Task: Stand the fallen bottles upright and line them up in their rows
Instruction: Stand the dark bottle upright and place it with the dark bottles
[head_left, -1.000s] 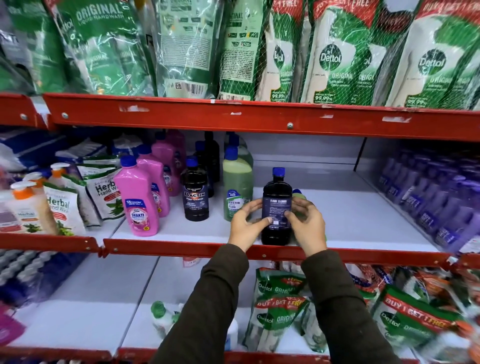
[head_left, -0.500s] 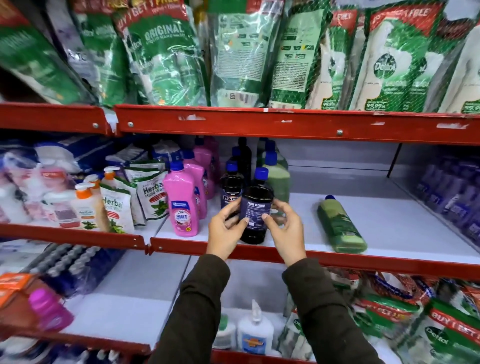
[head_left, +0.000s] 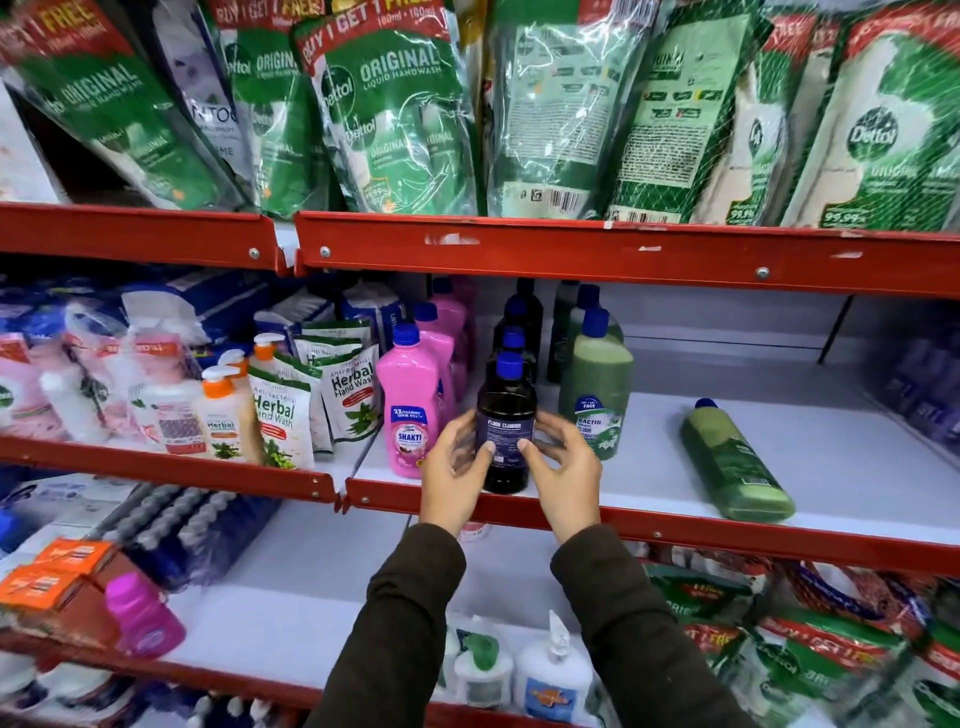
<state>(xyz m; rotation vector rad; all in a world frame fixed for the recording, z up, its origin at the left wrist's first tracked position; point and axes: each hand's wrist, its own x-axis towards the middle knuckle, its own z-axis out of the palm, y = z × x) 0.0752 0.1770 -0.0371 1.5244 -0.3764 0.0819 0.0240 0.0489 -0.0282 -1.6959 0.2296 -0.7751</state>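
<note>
A black floor-cleaner bottle (head_left: 505, 415) with a blue cap stands upright at the front of the black row on the white middle shelf (head_left: 649, 457). My left hand (head_left: 454, 470) and my right hand (head_left: 563, 467) hold it by its two sides, thumbs on the label. Pink bottles (head_left: 410, 400) stand in a row to its left, upright green bottles (head_left: 597, 384) in a row to its right. One green bottle (head_left: 735, 462) lies on its side further right, cap pointing to the back.
Herbal hand-wash pouches and pump bottles (head_left: 280, 410) fill the shelf section to the left. Green refill pouches (head_left: 395, 114) hang over the red rail (head_left: 571, 249) above. The shelf below holds white glue bottles (head_left: 553, 680) and more pouches. Purple bottles (head_left: 924, 384) stand at the far right.
Both hands carried the black bottle leftwards along the shelf front into the black row, in front of the other black bottles. The view has shifted, and the fallen green bottle now shows.
</note>
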